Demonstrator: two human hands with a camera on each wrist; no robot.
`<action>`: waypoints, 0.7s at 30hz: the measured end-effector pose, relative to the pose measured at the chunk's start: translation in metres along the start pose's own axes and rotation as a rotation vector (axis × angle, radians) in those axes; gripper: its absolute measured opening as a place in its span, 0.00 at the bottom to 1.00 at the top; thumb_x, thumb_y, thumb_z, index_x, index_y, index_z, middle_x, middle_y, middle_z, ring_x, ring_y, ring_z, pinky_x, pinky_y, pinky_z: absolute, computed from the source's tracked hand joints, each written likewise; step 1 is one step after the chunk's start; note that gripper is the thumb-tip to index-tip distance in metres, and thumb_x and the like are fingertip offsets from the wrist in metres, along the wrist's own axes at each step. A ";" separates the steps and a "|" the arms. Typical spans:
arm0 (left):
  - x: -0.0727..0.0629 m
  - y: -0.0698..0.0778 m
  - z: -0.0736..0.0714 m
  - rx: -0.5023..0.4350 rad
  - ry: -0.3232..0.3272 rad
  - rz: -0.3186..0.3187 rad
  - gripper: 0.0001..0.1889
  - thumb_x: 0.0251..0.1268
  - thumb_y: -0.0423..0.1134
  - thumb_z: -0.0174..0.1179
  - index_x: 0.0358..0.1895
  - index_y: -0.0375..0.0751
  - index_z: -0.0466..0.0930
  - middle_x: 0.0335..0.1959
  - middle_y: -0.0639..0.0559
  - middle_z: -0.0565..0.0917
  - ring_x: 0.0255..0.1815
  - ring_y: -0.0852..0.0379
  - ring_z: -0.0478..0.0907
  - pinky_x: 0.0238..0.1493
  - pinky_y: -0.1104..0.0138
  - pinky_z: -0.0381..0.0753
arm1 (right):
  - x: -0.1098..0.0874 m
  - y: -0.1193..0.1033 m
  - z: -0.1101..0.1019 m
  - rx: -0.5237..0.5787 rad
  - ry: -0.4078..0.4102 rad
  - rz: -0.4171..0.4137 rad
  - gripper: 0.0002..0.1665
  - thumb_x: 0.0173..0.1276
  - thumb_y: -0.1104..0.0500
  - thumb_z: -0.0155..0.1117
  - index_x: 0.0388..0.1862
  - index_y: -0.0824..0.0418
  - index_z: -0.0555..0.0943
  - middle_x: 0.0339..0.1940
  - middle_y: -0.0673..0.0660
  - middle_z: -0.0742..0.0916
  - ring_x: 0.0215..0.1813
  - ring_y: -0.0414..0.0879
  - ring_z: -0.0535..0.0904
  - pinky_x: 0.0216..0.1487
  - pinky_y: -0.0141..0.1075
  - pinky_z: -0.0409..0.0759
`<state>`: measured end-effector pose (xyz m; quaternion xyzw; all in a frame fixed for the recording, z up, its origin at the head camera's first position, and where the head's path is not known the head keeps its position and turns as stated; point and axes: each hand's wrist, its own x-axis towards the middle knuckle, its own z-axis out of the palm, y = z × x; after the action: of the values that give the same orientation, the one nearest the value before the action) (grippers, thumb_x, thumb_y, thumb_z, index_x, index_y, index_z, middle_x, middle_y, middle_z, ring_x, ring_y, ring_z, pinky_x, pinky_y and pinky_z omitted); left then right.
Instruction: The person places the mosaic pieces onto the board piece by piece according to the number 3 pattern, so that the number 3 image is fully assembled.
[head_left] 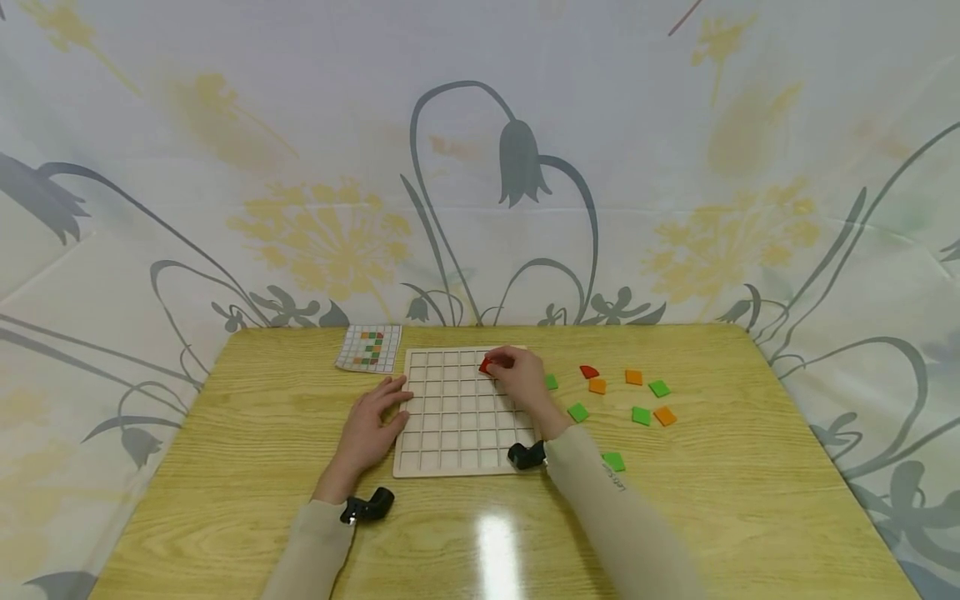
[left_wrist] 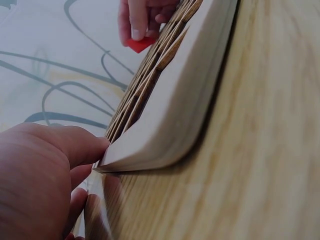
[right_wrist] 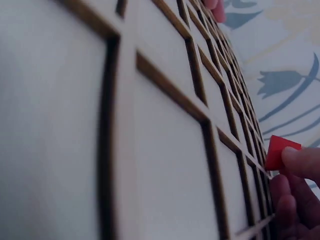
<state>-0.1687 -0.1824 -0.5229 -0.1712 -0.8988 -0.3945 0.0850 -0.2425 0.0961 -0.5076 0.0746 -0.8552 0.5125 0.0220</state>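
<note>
My right hand [head_left: 519,379] pinches a red tile [head_left: 485,366] over the far right part of a pale wooden grid board [head_left: 448,412]. In the right wrist view the red tile [right_wrist: 281,151] shows straight edges and stands tilted between thumb and fingers, close to the grid. My left hand [head_left: 371,425] rests at the board's left edge with its fingers spread. The left wrist view shows a fingertip of the left hand [left_wrist: 45,165] touching the board's rim [left_wrist: 165,110]. Every grid cell that shows holds no tile.
A printed card with a coloured grid pattern [head_left: 370,348] lies beyond the left hand. Right of the board are scattered several green tiles [head_left: 659,389], orange tiles [head_left: 633,377] and a red rounded piece [head_left: 588,372]. A patterned cloth [head_left: 480,250] hangs behind the wooden table [head_left: 247,433].
</note>
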 end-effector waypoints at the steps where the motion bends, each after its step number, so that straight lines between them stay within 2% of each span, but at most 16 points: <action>1: 0.000 0.000 0.000 0.000 0.000 0.000 0.16 0.68 0.32 0.62 0.57 0.35 0.83 0.70 0.42 0.72 0.74 0.40 0.62 0.69 0.38 0.55 | -0.001 0.000 0.002 0.013 0.010 0.012 0.08 0.68 0.65 0.67 0.45 0.62 0.87 0.38 0.55 0.88 0.41 0.50 0.83 0.43 0.43 0.82; 5: 0.000 0.001 0.000 0.000 0.001 -0.001 0.16 0.68 0.32 0.62 0.57 0.35 0.83 0.70 0.42 0.72 0.74 0.40 0.62 0.69 0.39 0.55 | -0.003 0.001 0.006 0.023 0.038 0.032 0.09 0.69 0.64 0.67 0.46 0.61 0.87 0.38 0.55 0.87 0.40 0.48 0.82 0.41 0.41 0.81; 10: 0.000 0.001 0.000 0.003 0.001 -0.004 0.16 0.68 0.32 0.62 0.57 0.36 0.83 0.70 0.42 0.73 0.74 0.40 0.62 0.69 0.39 0.55 | -0.002 0.002 0.008 -0.002 0.025 0.040 0.08 0.69 0.62 0.66 0.45 0.60 0.88 0.36 0.53 0.87 0.36 0.46 0.80 0.37 0.38 0.79; 21: 0.000 -0.001 0.002 0.009 -0.004 -0.019 0.15 0.68 0.32 0.62 0.57 0.36 0.83 0.70 0.43 0.72 0.74 0.41 0.61 0.70 0.39 0.54 | -0.005 0.001 0.010 -0.041 0.014 0.001 0.07 0.70 0.63 0.66 0.43 0.60 0.88 0.34 0.52 0.87 0.34 0.45 0.80 0.38 0.39 0.80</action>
<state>-0.1695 -0.1817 -0.5247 -0.1628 -0.9024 -0.3908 0.0805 -0.2376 0.0888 -0.5136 0.0698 -0.8655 0.4952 0.0294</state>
